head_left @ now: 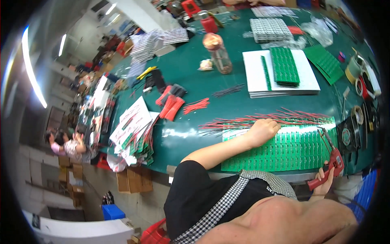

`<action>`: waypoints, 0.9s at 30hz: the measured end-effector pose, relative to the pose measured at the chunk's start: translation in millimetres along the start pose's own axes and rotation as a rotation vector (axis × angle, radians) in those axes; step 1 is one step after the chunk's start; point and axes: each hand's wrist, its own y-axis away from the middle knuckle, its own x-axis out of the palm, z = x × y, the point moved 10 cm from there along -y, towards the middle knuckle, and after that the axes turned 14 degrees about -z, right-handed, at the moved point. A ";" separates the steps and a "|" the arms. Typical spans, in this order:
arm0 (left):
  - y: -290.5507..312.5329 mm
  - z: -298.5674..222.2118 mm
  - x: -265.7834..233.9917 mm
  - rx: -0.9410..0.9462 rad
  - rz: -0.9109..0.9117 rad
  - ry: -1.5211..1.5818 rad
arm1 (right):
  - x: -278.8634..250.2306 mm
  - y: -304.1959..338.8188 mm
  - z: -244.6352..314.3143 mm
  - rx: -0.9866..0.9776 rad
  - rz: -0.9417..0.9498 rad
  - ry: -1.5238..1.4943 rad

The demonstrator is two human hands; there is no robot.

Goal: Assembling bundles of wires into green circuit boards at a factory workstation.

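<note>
A large green circuit board panel (280,152) lies at the table's near edge, with rows of small repeated boards. Along its far edge stretches a row of thin red and black wires (227,123). My left hand (264,132) rests over the panel at these wires, its fingers pinched together; whatever lies between the fingertips is hidden. In my right hand (323,181) is a red soldering gun (335,162), gripped by its handle at the panel's right end. Its thin metal tip points away from me, over the panel's far right corner.
Stacked green boards (284,67) sit on a white slab (252,81). Nearby stand a clear bottle (221,59) and a red jar (209,24). Red sleeve bundles (171,107) and a pile of wired boards (136,134) are at left. A black fan (346,136) and tape rolls (357,116) crowd the right edge.
</note>
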 end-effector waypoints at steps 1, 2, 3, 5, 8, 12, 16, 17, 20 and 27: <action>6.5 5.5 -8.7 -0.068 -0.018 0.014 | -0.5 -1.9 0.1 -0.004 0.002 -0.005; 15.0 9.6 -18.9 -0.085 -0.030 -0.015 | -1.2 -3.9 -1.6 -0.004 0.004 -0.008; 25.5 18.2 -33.4 -0.159 -0.080 -0.056 | 0.8 -5.4 -3.2 0.022 0.038 0.003; 49.5 33.3 -61.0 -0.297 -0.187 -0.130 | -8.5 -15.4 -0.7 0.016 -0.015 0.017; 96.8 46.3 -99.9 -0.451 -0.275 -0.279 | -23.9 -28.3 4.4 0.012 0.045 0.147; 171.4 40.9 -140.1 -0.627 -0.344 -0.431 | -20.1 -42.7 -1.5 0.053 0.131 0.146; 220.0 22.4 -151.6 -0.770 -0.311 -0.503 | 6.6 -36.4 -5.2 0.045 0.201 0.063; 224.5 18.6 -152.1 -0.760 -0.346 -0.484 | 14.5 -33.6 -2.4 0.019 0.231 0.068; 233.6 5.7 -161.9 -0.777 -0.491 -0.485 | 2.6 -40.3 -3.3 0.044 0.190 0.107; 237.2 1.4 -168.5 -0.784 -0.587 -0.458 | 12.5 -36.1 -9.0 0.074 0.269 0.185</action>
